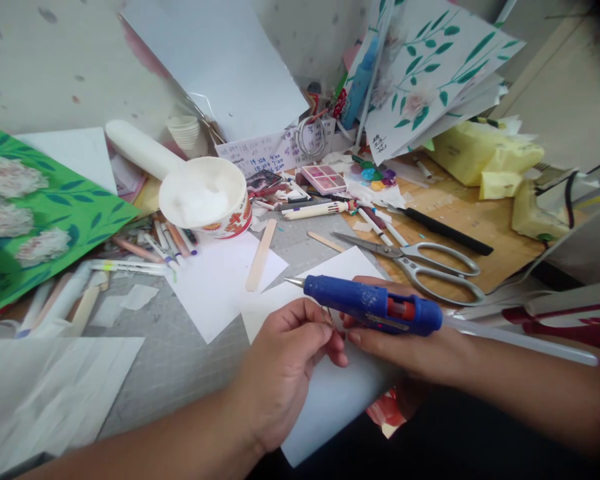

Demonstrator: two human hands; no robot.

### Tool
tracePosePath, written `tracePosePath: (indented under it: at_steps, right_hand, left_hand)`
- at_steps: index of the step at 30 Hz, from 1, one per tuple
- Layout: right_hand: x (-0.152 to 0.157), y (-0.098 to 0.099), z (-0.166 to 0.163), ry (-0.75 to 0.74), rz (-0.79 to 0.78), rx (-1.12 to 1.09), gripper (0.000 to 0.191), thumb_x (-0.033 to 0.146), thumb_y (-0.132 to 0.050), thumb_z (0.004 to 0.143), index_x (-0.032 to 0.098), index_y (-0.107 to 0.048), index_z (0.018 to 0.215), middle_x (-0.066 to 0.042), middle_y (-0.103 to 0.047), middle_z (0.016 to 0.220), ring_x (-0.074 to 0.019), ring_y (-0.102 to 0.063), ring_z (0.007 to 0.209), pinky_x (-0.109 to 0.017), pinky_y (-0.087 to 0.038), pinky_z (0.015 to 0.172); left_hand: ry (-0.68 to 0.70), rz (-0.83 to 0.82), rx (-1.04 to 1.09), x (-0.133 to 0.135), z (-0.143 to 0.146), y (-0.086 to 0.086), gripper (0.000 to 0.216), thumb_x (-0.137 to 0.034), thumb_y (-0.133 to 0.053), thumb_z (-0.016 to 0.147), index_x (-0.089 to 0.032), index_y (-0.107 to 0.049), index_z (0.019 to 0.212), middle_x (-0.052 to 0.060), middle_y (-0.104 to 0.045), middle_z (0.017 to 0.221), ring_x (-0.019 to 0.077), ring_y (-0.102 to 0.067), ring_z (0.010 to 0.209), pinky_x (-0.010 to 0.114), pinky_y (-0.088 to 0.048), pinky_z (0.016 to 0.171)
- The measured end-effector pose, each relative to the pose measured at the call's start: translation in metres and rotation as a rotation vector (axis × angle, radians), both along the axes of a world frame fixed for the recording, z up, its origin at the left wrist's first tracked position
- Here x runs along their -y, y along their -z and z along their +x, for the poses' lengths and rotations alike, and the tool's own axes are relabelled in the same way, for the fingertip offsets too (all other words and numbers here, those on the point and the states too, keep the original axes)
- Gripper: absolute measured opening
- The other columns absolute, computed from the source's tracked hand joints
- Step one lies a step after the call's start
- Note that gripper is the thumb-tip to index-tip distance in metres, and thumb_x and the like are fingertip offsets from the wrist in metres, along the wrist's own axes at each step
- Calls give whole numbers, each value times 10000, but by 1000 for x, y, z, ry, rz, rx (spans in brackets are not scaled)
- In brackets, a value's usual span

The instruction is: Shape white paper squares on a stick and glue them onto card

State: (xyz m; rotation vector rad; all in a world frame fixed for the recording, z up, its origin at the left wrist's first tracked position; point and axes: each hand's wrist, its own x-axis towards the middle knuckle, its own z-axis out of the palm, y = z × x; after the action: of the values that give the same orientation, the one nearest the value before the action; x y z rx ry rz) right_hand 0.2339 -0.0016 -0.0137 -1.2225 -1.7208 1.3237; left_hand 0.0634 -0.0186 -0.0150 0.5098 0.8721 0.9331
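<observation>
A blue hot glue gun point(347, 300) lies sideways in my right hand point(405, 350), its metal nozzle pointing left. A long translucent glue stick point(520, 343) sticks out of its back end. The fingers of my right hand are wrapped beneath the gun, partly hidden by it. Close by, my left hand point(293, 353) is closed, thumb and forefinger pinching a thin wire-like piece point(329, 316) just under the gun's front. I cannot tell whether that piece is joined to the gun. Sheets of white paper point(260, 313) lie below and behind both hands.
Silver scissors point(420, 260) and a black-handled knife point(445, 230) lie right of the hands. Wooden craft sticks point(261, 255) rest near the papers. A paper tub point(205, 200) with white contents stands behind, amid pens. Painted flower sheets point(430, 73) lean at the back.
</observation>
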Motion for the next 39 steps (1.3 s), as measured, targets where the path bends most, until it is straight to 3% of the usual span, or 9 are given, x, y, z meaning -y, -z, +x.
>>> tracePosePath:
  at_steps: [6,16,25,39]
  right_hand:
    - [2,-2,-1,58,-110,-28,85,229,-645,686,205,-565,707,6,-606,741,-161,-628,688,-259,-527,638]
    - [1,-6,-1,-16,11,37,31,182,-603,715,210,-599,727,0,-564,751,-163,-604,731,-254,-499,648]
    - [0,-5,-3,60,-142,-46,93,235,-635,680,200,-563,726,9,-617,737,-158,-642,699,-256,-534,656]
    - [1,-4,-1,62,-111,-34,77,220,-645,676,198,-579,709,-5,-626,735,-178,-640,691,-279,-545,646]
  left_hand:
    - [2,0,45,0,0,1,112,-58,-572,721,-134,-587,640,20,-638,592,113,-595,553,221,-461,597]
    - [-6,-10,13,1,2,1,142,-59,-624,711,-125,-591,589,10,-634,578,100,-594,528,207,-456,568]
    - [-18,-29,-30,-1,1,-2,111,-79,-647,676,-135,-593,596,5,-647,556,102,-597,508,204,-438,555]
    - [-31,5,10,-2,0,-1,104,-61,-582,698,-144,-575,637,8,-624,577,115,-568,565,227,-442,591]
